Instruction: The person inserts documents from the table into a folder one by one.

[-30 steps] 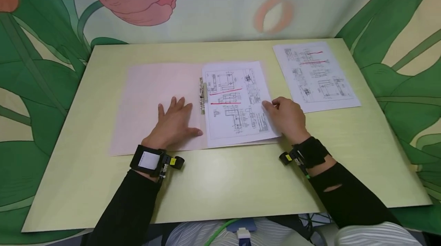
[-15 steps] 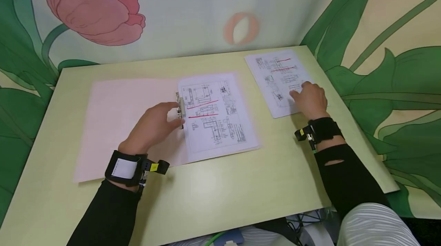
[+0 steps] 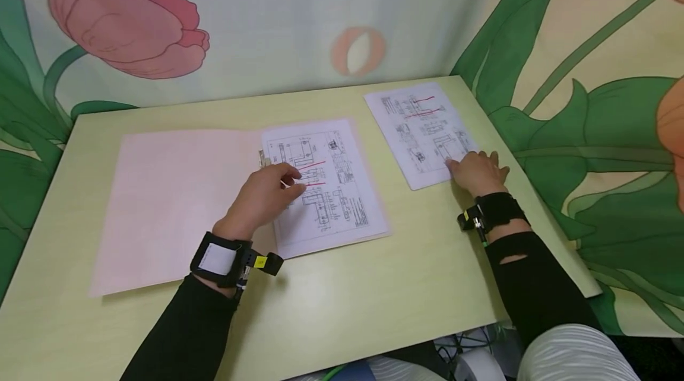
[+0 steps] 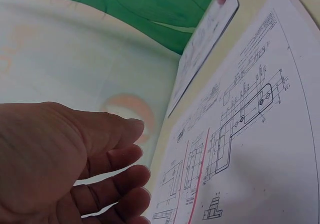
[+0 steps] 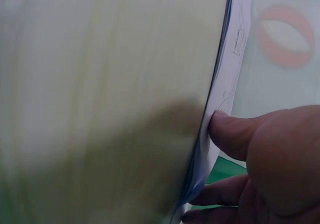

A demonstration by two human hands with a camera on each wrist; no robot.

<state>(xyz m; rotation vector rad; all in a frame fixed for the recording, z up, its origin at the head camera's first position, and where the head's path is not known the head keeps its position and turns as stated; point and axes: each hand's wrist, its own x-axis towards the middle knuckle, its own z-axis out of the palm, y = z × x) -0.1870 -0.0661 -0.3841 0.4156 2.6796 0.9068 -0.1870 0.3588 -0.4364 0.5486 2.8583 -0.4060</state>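
A pink folder (image 3: pixel 176 203) lies spread flat on the table, its metal clip (image 3: pixel 263 158) at the spine partly hidden by my left hand (image 3: pixel 262 197). On its right half sit white drawing sheets (image 3: pixel 320 215) with two red lines. That hand hovers over their left edge, fingers loosely bent and holding nothing; the left wrist view shows air between thumb and fingertips. To the right lies a loose stack of drawing sheets (image 3: pixel 422 132). My right hand (image 3: pixel 478 173) pinches its near right corner: in the right wrist view the thumb (image 5: pixel 230 134) presses the top, fingers at the edge.
The pale yellow table (image 3: pixel 342 304) has its back edge near a curtain (image 3: pixel 267 25) printed with flowers and leaves. Cables (image 3: pixel 470 339) and a white rounded object (image 3: pixel 478 366) are below the front edge.
My right hand has left the folder's sheets and gone right to the loose stack, now gripping its near corner. My left hand has lifted from the pink cover and moved right, past the clip.
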